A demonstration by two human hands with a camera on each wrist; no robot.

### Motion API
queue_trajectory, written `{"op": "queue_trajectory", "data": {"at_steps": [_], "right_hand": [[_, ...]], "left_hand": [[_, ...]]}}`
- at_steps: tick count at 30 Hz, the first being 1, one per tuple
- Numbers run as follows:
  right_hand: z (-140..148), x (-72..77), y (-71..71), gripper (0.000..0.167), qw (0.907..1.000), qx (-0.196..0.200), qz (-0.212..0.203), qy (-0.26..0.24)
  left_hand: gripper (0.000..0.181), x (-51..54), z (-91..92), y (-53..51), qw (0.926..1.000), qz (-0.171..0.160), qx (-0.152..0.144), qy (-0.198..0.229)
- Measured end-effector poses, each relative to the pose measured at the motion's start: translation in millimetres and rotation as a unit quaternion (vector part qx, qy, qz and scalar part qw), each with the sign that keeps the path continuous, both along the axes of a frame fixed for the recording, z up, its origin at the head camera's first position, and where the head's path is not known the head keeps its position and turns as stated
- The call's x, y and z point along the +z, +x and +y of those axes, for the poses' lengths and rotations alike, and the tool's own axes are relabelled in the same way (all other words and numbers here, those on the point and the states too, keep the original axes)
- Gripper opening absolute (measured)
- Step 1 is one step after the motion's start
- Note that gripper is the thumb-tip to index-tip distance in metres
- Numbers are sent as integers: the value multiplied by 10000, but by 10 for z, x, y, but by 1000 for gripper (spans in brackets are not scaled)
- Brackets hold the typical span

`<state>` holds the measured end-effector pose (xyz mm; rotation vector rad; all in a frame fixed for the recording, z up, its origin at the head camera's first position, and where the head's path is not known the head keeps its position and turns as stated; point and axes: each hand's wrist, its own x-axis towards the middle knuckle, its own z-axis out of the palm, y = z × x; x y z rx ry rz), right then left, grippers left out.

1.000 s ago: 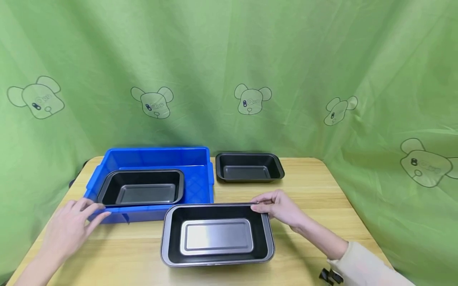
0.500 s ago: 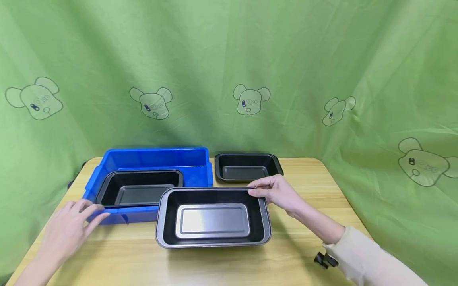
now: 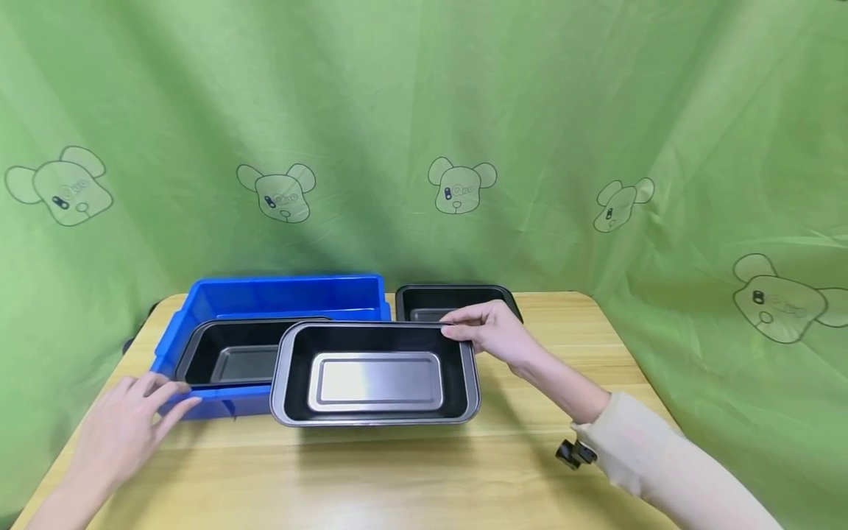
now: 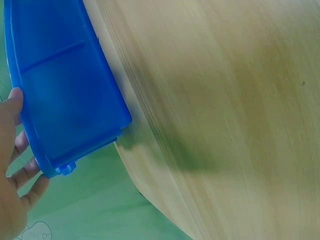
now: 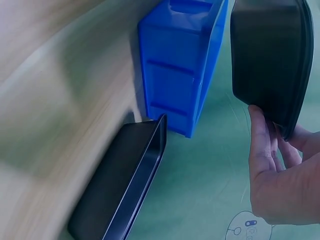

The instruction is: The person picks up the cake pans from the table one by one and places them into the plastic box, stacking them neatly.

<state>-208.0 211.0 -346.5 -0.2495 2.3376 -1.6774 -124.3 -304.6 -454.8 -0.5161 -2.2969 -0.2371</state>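
My right hand pinches the back right rim of a dark metal loaf pan, thumb on the inside. The pan is raised above the table and tilted toward me, its front left overlapping the blue plastic bin in the head view. From the right wrist, the pan's dark underside shows, with the fingers against it. My left hand holds the bin's front left rim, thumb outside and fingers over the edge. Inside the bin lies a second loaf pan, partly hidden by the raised one.
A third loaf pan stands on the wooden table right of the bin, partly covered by my right hand. A green curtain with mouse-like drawings hangs behind the table. A small black device sits at my right sleeve.
My right hand has lifted the loaf pan and carried it away from me and to the left, toward the bin. My left hand stays at the bin's rim.
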Motion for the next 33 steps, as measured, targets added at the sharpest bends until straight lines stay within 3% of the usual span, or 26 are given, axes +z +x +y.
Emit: {"op": "queue_trajectory", "data": {"at_steps": [18, 33], "right_hand": [[-338, -72, -347, 32, 9991, -123, -28, -412], [-672, -156, -594, 31, 9978, -350, -106, -562]], "left_hand": [[79, 19, 8, 4, 9999, 92, -60, -23], [83, -5, -8, 7, 9999, -132, 32, 31]]}}
